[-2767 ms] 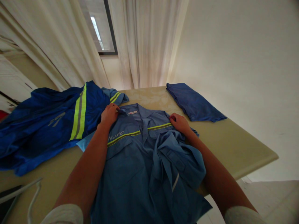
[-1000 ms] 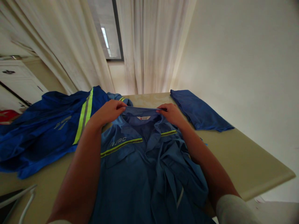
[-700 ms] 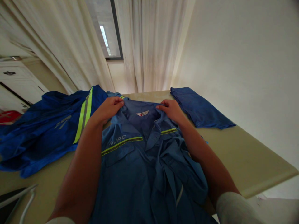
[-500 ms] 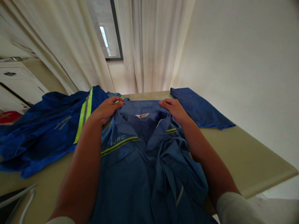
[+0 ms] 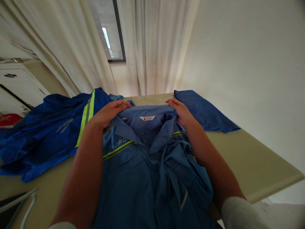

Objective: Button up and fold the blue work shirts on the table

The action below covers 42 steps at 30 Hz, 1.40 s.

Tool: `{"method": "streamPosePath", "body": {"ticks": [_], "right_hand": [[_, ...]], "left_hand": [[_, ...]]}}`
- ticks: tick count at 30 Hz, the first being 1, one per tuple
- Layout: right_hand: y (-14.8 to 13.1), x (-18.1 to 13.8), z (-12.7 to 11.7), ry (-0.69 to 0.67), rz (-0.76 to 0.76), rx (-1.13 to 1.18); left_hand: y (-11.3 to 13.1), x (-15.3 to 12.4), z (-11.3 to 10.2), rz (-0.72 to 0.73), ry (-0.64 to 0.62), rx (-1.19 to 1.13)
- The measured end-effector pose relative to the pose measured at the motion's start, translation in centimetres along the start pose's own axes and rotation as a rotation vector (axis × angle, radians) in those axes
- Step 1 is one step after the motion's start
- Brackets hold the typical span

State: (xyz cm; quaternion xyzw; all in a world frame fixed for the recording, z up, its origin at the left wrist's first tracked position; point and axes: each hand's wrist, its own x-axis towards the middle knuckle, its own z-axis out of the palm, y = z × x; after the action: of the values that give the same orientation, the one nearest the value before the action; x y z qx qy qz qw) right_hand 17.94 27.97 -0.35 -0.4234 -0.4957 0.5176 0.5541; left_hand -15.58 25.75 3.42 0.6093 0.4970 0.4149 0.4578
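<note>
Collar-squaring step: left hand point(image 5: 108, 112) and right hand point(image 5: 180, 110) each pinch the work shirt point(image 5: 143, 165) collar at 12 o'clock on the table point(image 5: 250, 162); next, probably smoothing the front flat.

Blue shirt point(image 5: 143, 165) with yellow-grey stripe, royal-blue jacket point(image 5: 47, 130) yellow-striped, beige table point(image 5: 250, 165), cream curtains point(image 5: 152, 47)

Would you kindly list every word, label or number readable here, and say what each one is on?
"JRC", pale letters on the chest of the blue work shirt, partly hidden by the left hand's arm.
Collar label: red mark and print, too small to read.
Grey marking on the dark blue jacket: illegible.
</note>
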Motion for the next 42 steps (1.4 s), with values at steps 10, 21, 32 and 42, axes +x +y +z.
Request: {"method": "streamPosePath", "body": {"ticks": [10, 21, 32, 42], "right_hand": [[0.5, 0.1, -0.5, 0.034, -0.264, -0.662], [1.0, 0.3, -2.1, -0.093, -0.066, -0.594], [0.5, -0.1, -0.7, -0.166, -0.313, -0.85], [0.6, -0.7, -0.1, -0.287, -0.318, -1.297]], "left_hand": [[0.9, -0.4, -0.7, 0.313, -0.14, 0.816], [0.9, -0.4, -1.5, 0.402, -0.133, 0.652], [1.6, -1.0, -0.6, 0.227, 0.027, 0.416], [1.1, -0.5, -0.8, 0.271, 0.122, 0.465]]}}
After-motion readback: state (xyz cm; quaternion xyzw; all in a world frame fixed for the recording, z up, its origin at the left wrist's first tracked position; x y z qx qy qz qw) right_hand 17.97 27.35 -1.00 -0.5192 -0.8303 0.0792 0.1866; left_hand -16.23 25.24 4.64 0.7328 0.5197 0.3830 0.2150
